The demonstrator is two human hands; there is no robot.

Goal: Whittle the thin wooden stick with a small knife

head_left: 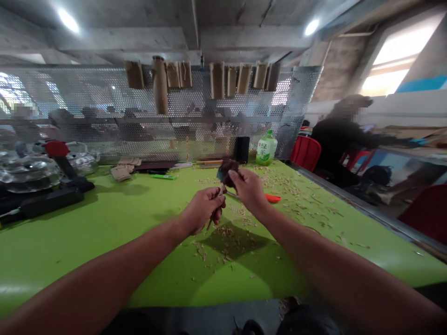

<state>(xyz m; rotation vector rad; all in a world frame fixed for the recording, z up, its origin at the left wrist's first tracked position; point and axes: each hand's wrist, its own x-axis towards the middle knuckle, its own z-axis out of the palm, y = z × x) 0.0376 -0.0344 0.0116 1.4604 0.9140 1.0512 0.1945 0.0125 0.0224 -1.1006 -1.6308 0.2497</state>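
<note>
My left hand [200,210] is closed around a thin, pale wooden stick [209,225]; its upper tip pokes out above the fingers, its lower end below them. Just above that tip, my right hand [249,187] grips a dark brown block-like object [228,169], blurred, so its exact kind is unclear. It is very close to the stick's top, and I cannot tell whether they touch. Under both hands, wood shavings [226,231] lie scattered on the green tabletop [153,260]. Behind my right wrist rests a tool's orange handle [273,198].
Perforated metal panel [195,125] with bamboo pieces stands along the back. Before it are a green-tea bottle [266,149], a black box [242,150] and flat wood pieces [121,173]. Metal kettles [30,174] and a black-and-red device [57,149] sit left. A person [335,135] sits right.
</note>
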